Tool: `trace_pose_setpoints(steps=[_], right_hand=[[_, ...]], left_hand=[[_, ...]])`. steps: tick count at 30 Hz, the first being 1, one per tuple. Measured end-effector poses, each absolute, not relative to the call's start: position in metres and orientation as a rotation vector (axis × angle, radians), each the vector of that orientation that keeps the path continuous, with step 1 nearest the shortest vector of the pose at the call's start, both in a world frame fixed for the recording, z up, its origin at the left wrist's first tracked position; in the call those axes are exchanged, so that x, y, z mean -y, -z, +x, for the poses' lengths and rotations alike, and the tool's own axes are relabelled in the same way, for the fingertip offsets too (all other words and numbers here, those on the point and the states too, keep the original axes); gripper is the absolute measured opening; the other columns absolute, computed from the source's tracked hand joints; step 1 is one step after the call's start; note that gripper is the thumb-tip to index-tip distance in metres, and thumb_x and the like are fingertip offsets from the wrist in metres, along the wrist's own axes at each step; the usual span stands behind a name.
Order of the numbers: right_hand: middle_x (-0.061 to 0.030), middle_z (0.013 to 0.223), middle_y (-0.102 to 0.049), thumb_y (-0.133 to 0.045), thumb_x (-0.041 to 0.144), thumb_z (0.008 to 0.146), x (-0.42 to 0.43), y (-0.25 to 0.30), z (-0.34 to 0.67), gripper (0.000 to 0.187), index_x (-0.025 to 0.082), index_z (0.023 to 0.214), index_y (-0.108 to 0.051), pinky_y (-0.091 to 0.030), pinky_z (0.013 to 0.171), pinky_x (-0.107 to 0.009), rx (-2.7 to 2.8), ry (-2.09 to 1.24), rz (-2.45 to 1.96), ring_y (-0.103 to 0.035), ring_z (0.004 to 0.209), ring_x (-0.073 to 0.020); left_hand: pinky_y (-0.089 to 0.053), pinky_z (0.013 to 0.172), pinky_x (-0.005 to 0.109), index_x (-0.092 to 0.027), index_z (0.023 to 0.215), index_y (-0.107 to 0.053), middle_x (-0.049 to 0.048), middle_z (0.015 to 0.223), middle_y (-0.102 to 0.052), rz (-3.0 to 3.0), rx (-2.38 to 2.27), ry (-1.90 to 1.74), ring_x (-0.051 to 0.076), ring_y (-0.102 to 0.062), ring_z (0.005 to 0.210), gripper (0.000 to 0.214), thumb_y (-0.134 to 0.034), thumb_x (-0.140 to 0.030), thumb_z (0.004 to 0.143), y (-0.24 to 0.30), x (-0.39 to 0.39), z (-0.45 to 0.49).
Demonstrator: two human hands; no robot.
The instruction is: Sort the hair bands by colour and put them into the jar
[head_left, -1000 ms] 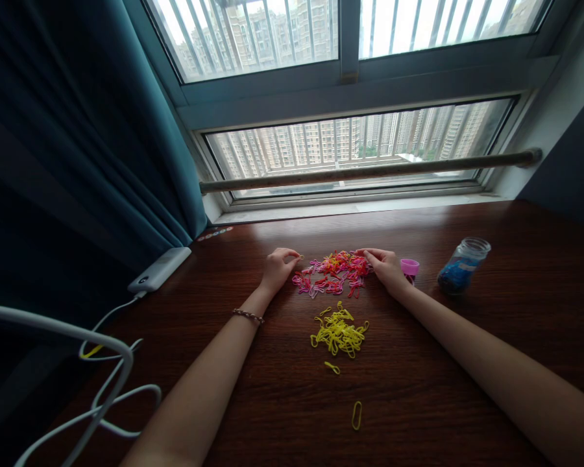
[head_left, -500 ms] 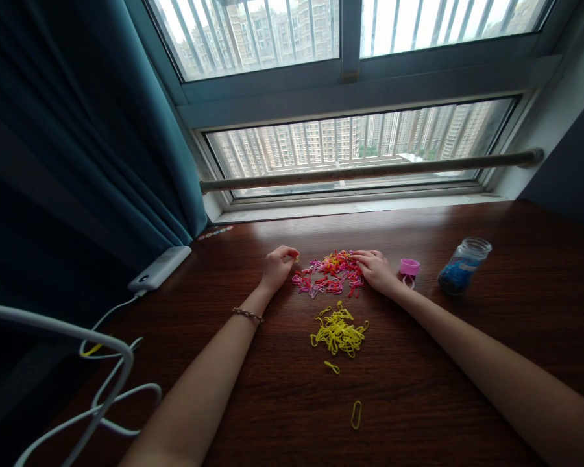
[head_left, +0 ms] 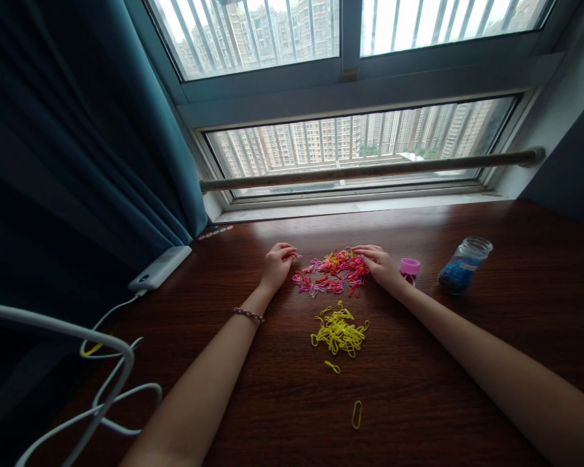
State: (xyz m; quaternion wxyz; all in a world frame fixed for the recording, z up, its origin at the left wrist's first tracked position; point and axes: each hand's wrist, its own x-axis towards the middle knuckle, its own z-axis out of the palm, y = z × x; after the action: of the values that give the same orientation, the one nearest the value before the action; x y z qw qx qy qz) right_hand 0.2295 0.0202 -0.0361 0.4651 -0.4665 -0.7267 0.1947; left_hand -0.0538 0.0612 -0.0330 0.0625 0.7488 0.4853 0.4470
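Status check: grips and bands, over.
Left grip pinched shut beside pink pile, contents too small to tell. Right grip on pile's far-right edge, hold unclear. Yellow pile nearer, untouched. Lid, jar off right.

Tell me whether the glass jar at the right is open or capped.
Open. The jar has a bare mouth; blue contents fill its lower part. A pink cap lies apart on the table.

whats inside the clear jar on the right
The clear jar holds a blue mass in its lower part; single pieces are too small to tell. Its mouth looks uncovered.
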Motion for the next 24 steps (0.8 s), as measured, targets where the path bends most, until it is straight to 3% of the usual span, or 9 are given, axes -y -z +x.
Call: trace_pose_setpoints(steps=[7, 15, 19, 24], right_hand=[[-0.0062, 0.109, -0.061, -0.045, 0.027, 0.082, -0.008, 0.024, 0.225, 0.027, 0.020, 0.097, -0.067, -0.039, 0.095, -0.035, 1.589, -0.708, -0.991, -0.054, 0.104, -0.0192], [-0.0081, 0.108, -0.062, -0.052, 0.035, 0.080, -0.003, 0.018, 0.220, 0.027, 0.018, 0.091, -0.069, -0.042, 0.091, -0.036, 1.431, -0.873, -0.963, -0.055, 0.102, -0.0205], [-0.0096, 0.095, -0.067, -0.054, 0.039, 0.079, 0.010, -0.002, 0.215, 0.030, 0.014, 0.086, -0.069, -0.047, 0.083, -0.033, 1.467, -1.211, -0.848, -0.061, 0.089, -0.0191], [-0.0073, 0.084, -0.069, -0.055, 0.042, 0.076, 0.030, -0.023, 0.205, 0.032, 0.014, 0.078, -0.071, -0.049, 0.072, -0.027, 1.946, -1.630, -0.724, -0.063, 0.080, -0.0161]], left_hand=[[-0.049, 0.076, 0.029, -0.018, 0.073, -0.069, 0.0046, 0.087, -0.063, 2.247, -1.443, -1.335, 0.016, -0.059, 0.082, 0.015, -0.054, -0.015, 0.074, 0.031, -0.060, -0.053], [-0.049, 0.074, 0.027, -0.019, 0.083, -0.069, 0.0038, 0.084, -0.067, 2.215, -1.417, -1.283, 0.016, -0.062, 0.078, 0.018, -0.052, -0.021, 0.077, 0.033, -0.060, -0.055], [-0.050, 0.072, 0.030, -0.017, 0.085, -0.069, 0.0055, 0.083, -0.069, 2.160, -1.433, -1.286, 0.017, -0.063, 0.077, 0.019, -0.053, -0.025, 0.077, 0.037, -0.063, -0.057], [-0.052, 0.070, 0.030, -0.016, 0.085, -0.068, 0.0059, 0.082, -0.070, 2.094, -1.468, -1.280, 0.018, -0.065, 0.075, 0.020, -0.053, -0.026, 0.076, 0.039, -0.065, -0.056]])
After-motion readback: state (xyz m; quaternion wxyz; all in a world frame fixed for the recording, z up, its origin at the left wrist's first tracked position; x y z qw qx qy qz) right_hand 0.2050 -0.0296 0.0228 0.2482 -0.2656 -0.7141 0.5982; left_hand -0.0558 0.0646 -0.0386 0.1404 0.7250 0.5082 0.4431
